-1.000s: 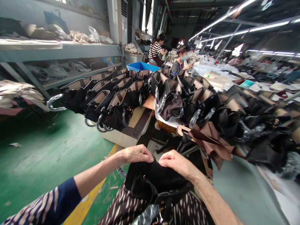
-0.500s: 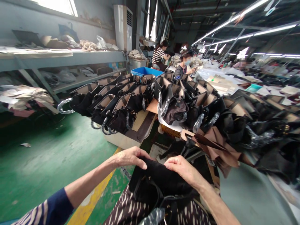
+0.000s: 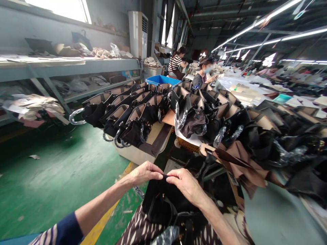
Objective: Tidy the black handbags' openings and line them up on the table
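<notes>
Busy workshop, green floor point(image 3: 58, 177) left, rows of black bags point(image 3: 133, 115) far ahead. Near centre, left hand point(image 3: 145, 172) and right hand point(image 3: 185, 185) both pinch the top edge of a black handbag point(image 3: 163, 204) on the lap.

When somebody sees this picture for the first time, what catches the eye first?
Near the bottom centre, the left hand and right hand pinch the top edge of a black bag. Behind them, rows of dark handbags fill the middle, beside a bright green floor on the left.
</notes>
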The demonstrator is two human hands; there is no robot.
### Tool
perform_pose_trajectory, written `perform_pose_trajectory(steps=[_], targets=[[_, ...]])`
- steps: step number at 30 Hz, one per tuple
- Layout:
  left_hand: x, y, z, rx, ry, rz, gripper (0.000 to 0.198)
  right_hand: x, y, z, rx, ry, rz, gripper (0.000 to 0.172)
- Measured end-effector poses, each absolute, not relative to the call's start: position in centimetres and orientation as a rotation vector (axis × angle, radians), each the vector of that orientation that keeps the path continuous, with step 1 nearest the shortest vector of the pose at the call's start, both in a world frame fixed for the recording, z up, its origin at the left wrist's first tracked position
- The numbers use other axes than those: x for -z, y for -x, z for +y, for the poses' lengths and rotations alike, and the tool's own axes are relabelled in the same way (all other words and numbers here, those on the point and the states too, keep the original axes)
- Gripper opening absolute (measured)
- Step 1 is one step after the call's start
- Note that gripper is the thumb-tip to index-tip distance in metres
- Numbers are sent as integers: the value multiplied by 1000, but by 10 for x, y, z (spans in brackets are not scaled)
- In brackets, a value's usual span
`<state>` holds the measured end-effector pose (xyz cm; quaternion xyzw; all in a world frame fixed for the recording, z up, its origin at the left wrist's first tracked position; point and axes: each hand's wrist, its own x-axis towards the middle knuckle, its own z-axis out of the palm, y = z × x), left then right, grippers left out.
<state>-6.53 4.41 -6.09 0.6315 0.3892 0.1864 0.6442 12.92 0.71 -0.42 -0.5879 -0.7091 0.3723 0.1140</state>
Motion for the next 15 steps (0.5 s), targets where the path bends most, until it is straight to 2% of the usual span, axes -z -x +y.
perform_pose_trajectory(steps=[7, 15], targets=[[68, 58, 42, -472, -1491, 987, 35, 12, -115, 13, -942, 1751, -2138, 20], [75, 76, 47, -483, -1374, 942, 34, 1, -174, 6, -1160, 1719, -2124, 28]])
